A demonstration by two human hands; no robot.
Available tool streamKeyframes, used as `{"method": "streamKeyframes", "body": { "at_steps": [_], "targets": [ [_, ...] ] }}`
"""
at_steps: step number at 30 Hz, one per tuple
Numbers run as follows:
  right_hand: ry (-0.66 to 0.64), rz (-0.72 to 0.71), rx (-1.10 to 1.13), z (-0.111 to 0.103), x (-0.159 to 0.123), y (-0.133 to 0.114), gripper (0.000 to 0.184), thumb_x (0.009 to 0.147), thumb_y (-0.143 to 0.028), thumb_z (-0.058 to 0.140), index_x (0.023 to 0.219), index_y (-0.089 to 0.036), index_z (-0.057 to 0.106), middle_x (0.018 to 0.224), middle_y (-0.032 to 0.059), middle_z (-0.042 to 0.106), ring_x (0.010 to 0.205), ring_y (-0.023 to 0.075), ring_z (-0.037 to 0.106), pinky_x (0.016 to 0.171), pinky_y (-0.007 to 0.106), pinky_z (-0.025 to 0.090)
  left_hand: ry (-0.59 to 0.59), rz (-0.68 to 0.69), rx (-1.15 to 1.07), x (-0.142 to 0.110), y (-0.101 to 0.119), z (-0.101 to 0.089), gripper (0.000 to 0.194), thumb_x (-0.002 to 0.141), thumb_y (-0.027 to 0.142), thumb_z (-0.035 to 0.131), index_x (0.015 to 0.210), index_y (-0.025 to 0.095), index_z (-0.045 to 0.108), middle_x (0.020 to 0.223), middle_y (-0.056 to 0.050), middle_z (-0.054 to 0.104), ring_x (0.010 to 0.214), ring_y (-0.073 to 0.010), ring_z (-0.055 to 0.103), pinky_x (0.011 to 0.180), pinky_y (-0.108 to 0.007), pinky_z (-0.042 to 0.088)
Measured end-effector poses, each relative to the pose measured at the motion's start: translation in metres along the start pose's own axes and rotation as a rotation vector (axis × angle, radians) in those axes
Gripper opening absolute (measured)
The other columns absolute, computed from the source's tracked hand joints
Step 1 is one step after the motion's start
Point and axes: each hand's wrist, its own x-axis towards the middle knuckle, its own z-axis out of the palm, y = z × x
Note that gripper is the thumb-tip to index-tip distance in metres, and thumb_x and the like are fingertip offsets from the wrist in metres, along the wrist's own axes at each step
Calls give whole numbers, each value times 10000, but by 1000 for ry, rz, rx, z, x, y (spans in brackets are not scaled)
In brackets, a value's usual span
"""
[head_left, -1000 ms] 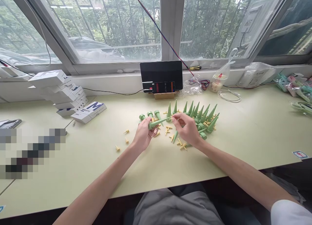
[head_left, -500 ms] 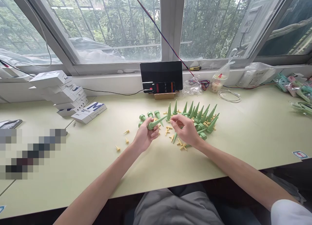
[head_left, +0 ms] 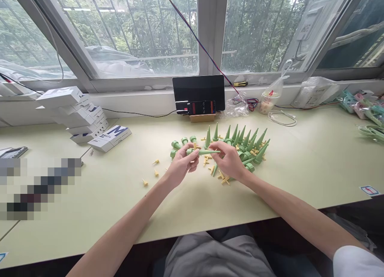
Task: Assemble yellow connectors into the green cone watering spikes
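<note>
My left hand [head_left: 183, 163] is closed round the capped end of a green plant-watering spike [head_left: 205, 152], which lies nearly level and points right. A yellow valve piece [head_left: 195, 146] shows just above its cap; I cannot tell if it is fixed there. At the pointed end, my right hand [head_left: 227, 158] has its fingers pinched together against the tip. Any small piece inside that pinch is hidden. Right behind that hand stand several green spikes [head_left: 246, 138], with others lying down. Loose yellow valves [head_left: 224, 178] are scattered in front of them.
Capped green spikes [head_left: 175, 144] lie beyond my left hand, and a few yellow valves [head_left: 145, 183] are to its left. A phone [head_left: 203, 107] leans on a dark tablet [head_left: 198, 87] at the back. White boxes [head_left: 87, 116] are stacked left; a bagged cup [head_left: 266, 101] stands right.
My left hand has turned the spike from slanting upward to nearly level, bringing its tip to my right fingers. My right hand has hardly moved.
</note>
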Motion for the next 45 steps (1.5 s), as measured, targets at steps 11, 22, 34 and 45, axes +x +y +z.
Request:
{"method": "streamKeyframes", "body": {
  "at_steps": [11, 22, 34, 45],
  "targets": [
    [40, 17, -27, 0, 1, -1, 158, 962, -304, 528, 954, -199, 645, 939, 68, 695, 749, 179, 621, 600, 284, 490, 432, 369, 549, 6, -1, -11, 188, 757, 343, 728, 865, 214, 642, 843, -29, 639, 618, -127, 535, 514, -227, 391],
    [29, 9, -29, 0, 1, 0, 148, 953, -295, 538, 946, -197, 648, 932, 63, 699, 757, 175, 631, 618, 283, 506, 355, 430, 1190, 13, -18, -31, 139, 782, 84, 521, 779, 218, 483, 803, -19, 543, 628, -159, 426, 615, -282, 336],
    [-18, -13, 15, 2, 0, -1, 150, 951, -314, 555, 923, -201, 649, 876, 53, 696, 768, 176, 647, 611, 278, 519, 287, 444, 1178, 13, -22, -27, 140, 798, 71, 511, 796, 211, 516, 842, -24, 547, 685, -159, 472, 650, -281, 382],
    [-99, -54, 85, 8, -4, -9, 116, 943, -285, 593, 957, -211, 681, 868, 43, 713, 781, 175, 664, 614, 279, 534, 220, 586, 1148, 9, -25, -19, 142, 819, 74, 517, 821, 214, 541, 881, -22, 556, 724, -144, 504, 657, -258, 401]
  ]
}}
